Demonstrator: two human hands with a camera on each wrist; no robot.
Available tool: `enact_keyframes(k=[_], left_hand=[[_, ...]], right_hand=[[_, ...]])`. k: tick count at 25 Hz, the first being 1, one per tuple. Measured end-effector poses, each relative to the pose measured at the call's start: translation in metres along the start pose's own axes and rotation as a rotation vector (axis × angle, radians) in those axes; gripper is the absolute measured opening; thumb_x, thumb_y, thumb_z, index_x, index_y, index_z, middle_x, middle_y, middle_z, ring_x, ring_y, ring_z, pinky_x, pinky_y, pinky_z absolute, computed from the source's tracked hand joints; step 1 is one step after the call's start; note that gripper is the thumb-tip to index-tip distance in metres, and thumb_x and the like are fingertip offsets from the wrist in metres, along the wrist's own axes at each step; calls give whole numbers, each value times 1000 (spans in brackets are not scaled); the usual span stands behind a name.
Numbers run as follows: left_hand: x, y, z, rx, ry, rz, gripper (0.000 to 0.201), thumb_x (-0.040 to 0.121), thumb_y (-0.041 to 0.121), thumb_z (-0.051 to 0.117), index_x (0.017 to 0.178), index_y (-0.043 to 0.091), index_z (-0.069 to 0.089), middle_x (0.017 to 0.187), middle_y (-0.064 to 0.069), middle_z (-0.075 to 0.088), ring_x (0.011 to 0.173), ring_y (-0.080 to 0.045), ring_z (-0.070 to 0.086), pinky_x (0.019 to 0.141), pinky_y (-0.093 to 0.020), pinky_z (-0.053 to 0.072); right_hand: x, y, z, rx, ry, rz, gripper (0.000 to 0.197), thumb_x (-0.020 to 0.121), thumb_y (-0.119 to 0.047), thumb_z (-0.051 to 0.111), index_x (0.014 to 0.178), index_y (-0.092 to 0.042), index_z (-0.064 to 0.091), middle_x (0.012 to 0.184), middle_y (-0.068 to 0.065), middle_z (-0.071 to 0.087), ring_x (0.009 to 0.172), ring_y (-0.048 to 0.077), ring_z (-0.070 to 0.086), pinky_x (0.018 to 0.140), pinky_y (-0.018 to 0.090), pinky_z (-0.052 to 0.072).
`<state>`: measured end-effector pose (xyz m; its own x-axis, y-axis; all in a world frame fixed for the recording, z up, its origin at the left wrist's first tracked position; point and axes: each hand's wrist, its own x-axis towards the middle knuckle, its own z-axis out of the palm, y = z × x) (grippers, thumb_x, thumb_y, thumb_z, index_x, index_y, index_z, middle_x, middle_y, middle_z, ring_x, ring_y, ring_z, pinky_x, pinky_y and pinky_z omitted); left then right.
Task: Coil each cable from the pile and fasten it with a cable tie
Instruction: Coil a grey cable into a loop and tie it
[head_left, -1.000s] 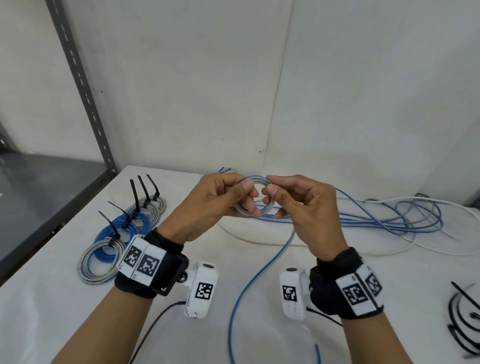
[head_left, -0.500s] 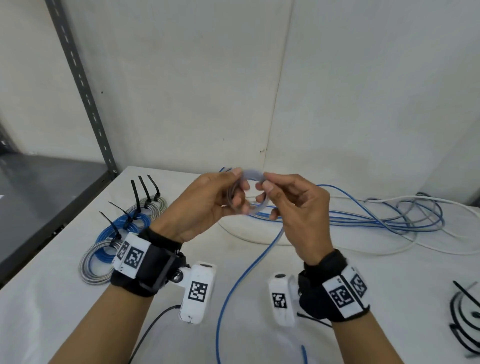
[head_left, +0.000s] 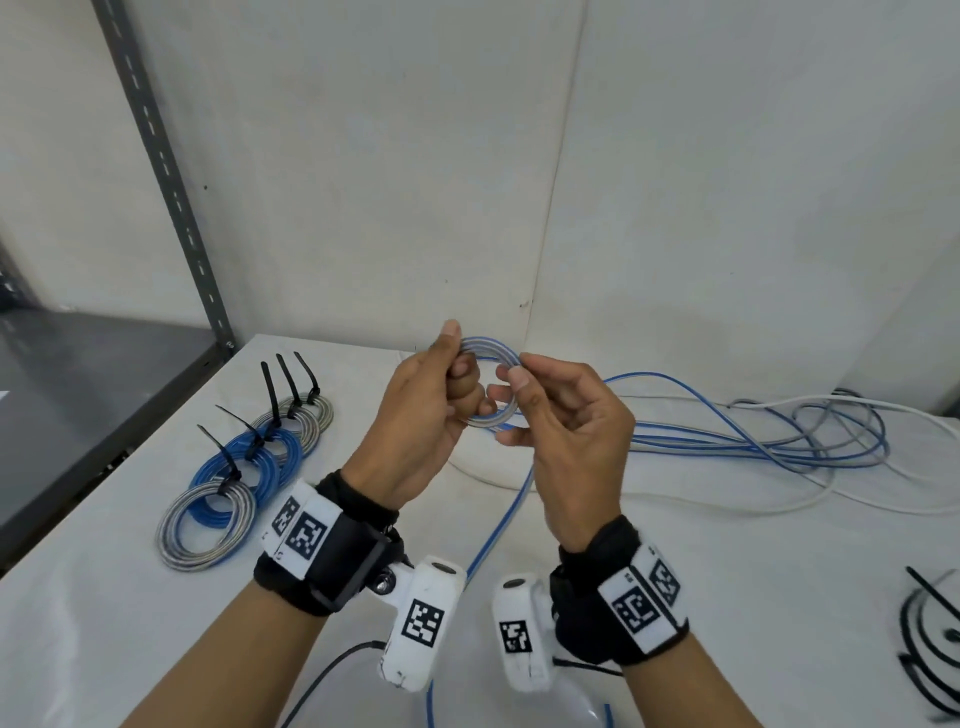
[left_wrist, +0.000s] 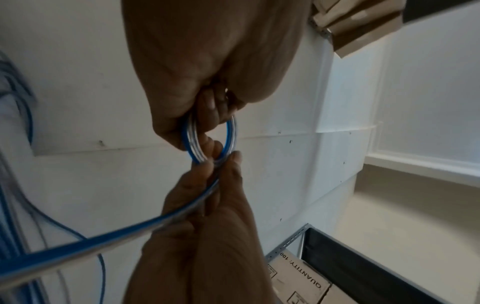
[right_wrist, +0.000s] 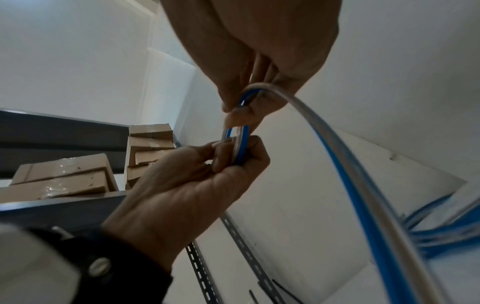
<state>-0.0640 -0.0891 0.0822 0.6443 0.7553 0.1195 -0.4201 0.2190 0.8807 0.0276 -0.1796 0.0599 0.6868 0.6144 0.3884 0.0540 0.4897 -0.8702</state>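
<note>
A small coil of blue-and-grey cable (head_left: 493, 351) is held in the air above the white table (head_left: 104, 597). My left hand (head_left: 460, 358) grips the coil's left side, thumb on top and fingers curled through the loop. My right hand (head_left: 511, 387) pinches the coil's right side between thumb and fingers. In the left wrist view the coil (left_wrist: 231, 133) sits between both hands. From my right hand the loose cable (right_wrist: 350, 185) trails away. It drops to the table (head_left: 498, 530) between my wrists and also runs back to the pile (head_left: 779, 441).
Several finished blue and grey coils (head_left: 244, 467) with black ties lie at the table's left. Loose black cable ties (head_left: 930, 639) lie at the right edge. A dark metal shelf (head_left: 78, 374) stands left of the table, with cardboard boxes (right_wrist: 64, 176) on it.
Both hands have risen a little and shifted left with the coil. The coil has turned more upright, and my left thumb now sits on its top.
</note>
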Motion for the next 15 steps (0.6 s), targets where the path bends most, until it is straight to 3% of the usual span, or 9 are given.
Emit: enact_keyframes(k=[4,7,10,12,15], left_hand=[[2,2,-3,-113,28,-48,45,110,32,36,68,16,39,58,4,17,47,-12,20,66,-29,48],[3,8,-7,88,-17,-153,42,102,20,32,64,10,46,49,1,27,44,-18,30,71,-36,45],[-1,5,-4,325,-70,-149,41,107,20,33,67,12,40,47,7,30,45,-15,28,74,-37,45],[-3,1,1,324,-63,-68,41,110,22,32,70,15,36,52,9,27,47,-12,24,69,-30,48],[0,1,2,59,28,1,43,111,27,32,69,16,36,56,6,20,47,-12,19,64,-29,45]], right_hand=[[3,3,-3,-30,8,-36,6,90,-7,73,94,-11,74,87,9,77,78,20,74,50,26,54],[17,-6,-21,-211,-179,-100,7,91,-8,73,95,-13,75,86,7,77,80,27,74,51,26,52],[23,-19,-33,-422,-326,-97,8,91,-11,74,93,-18,77,84,-2,76,80,20,73,51,26,52],[23,-21,-33,-376,-295,-91,7,91,-11,74,94,-16,77,84,1,76,80,19,74,53,27,55],[16,-13,-21,-140,-117,-42,8,89,-9,74,97,-11,75,85,8,78,80,24,76,53,28,57]])
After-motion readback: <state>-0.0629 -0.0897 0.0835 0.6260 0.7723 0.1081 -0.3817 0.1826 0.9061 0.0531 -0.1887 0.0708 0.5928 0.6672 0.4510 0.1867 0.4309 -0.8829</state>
